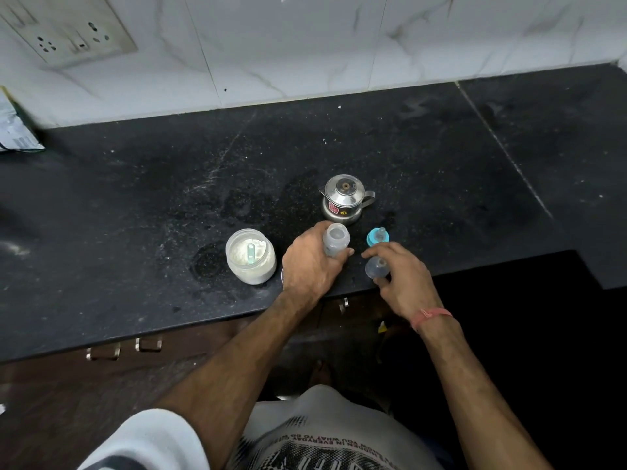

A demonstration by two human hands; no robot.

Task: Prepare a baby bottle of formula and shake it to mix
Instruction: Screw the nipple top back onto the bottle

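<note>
A clear baby bottle (336,241) stands open-topped on the black counter (169,198), and my left hand (310,266) is wrapped around its body. My right hand (403,279) pinches a clear dome cap (377,268) near the counter's front edge. Just behind that cap sits the blue ring with the teat (378,236). To the left stands an open jar of white formula powder (250,256) with a scoop lying in it. A small lidded steel pot (344,198) stands behind the bottle.
A white marble wall with a socket panel (68,32) rises behind the counter. A packet (15,130) lies at the far left. The counter steps back at the right (583,266). Drawer handles (125,347) show under the front edge.
</note>
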